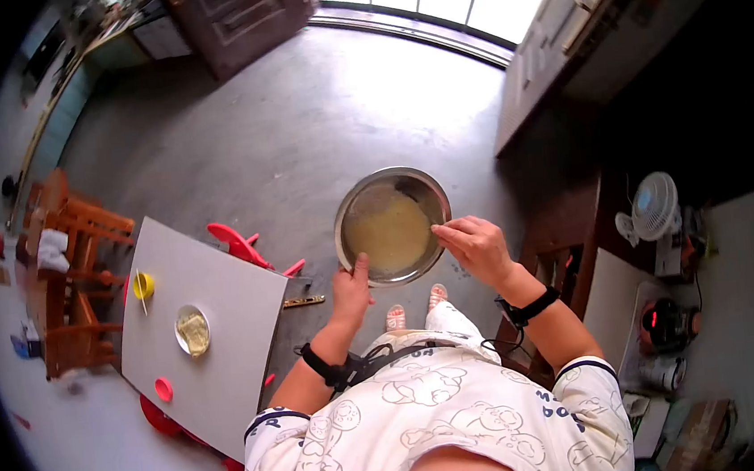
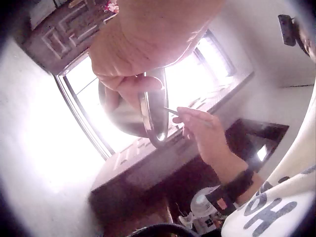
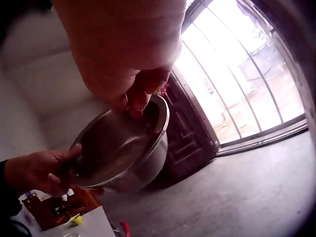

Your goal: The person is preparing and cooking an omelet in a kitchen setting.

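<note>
Overhead, left hand grips the bowl at 7 o'clock, while right hand bunches its fingers at 3 o'clock (pinching or not, I cannot tell).

The bowl is above the floor, just ahead of the person's feet, with liquid in it. Left of it stands the worktop, bearing a dish and a cup. A chair stands left of that, and a fan far right.

My left hand fills the top of its wrist view and hides part of the steel bowl. The thin stick pinched in my right hand is too blurred to name. At the head view's lower left, the small plate holds something too small to tell.
</note>
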Demonstrator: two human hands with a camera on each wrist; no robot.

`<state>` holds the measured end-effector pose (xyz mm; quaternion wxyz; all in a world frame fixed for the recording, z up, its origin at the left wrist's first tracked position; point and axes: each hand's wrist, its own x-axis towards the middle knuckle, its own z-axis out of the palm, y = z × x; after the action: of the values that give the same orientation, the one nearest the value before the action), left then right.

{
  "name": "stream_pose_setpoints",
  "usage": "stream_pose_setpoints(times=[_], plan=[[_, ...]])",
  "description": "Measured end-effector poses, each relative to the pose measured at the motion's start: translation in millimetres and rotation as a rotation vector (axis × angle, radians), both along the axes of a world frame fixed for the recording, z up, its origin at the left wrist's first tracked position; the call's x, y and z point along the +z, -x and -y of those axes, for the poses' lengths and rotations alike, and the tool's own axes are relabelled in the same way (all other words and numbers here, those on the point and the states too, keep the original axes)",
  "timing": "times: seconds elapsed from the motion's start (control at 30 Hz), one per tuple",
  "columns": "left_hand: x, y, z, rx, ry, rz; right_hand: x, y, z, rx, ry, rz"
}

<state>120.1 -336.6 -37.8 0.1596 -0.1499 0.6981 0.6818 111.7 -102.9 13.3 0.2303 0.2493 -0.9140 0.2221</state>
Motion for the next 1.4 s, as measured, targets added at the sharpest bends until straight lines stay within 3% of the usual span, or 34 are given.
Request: stream_pose_setpoints(times=[0.4, 0.5, 0.57, 0.73, 0.93, 1.07, 1.2, 1.27, 1.3, 1.4], plan=[[6, 28, 31, 0.379, 0.091, 0.047, -11, 106, 68, 0.624, 0.106, 0.3], [2, 38, 30, 0.494, 0.102, 0.037, -6, 154, 70, 0.566, 0.096, 0.245], [-2, 41, 29, 0.555, 0.103, 0.018, -6, 178, 71, 0.547, -0.06, 0.127], [-1, 63, 21, 0.708, 0.116, 0.101, -21, 206, 69, 0.704, -0.045, 0.193], [-8, 79, 19, 0.756, 0.106, 0.081, -35, 198, 63, 0.702, 0.099, 0.554], [-7, 86, 17, 0.65, 0.132, 0.147, -44, 187, 62, 0.712, 0.193, 0.673], [-2, 93, 13, 0.479, 0.109, 0.206, -31, 169, 51, 0.571, 0.309, 0.834], [-1, 98, 14, 0.374, 0.095, 0.207, -29, 161, 41, 0.432, 0.562, 1.009], [-3, 100, 12, 0.308, 0.07, 0.196, -25, 155, 32, 0.389, 0.584, 0.988], [-6, 108, 5, 0.149, -0.005, 0.164, -1, 138, 9, 0.269, 0.481, 0.562]])
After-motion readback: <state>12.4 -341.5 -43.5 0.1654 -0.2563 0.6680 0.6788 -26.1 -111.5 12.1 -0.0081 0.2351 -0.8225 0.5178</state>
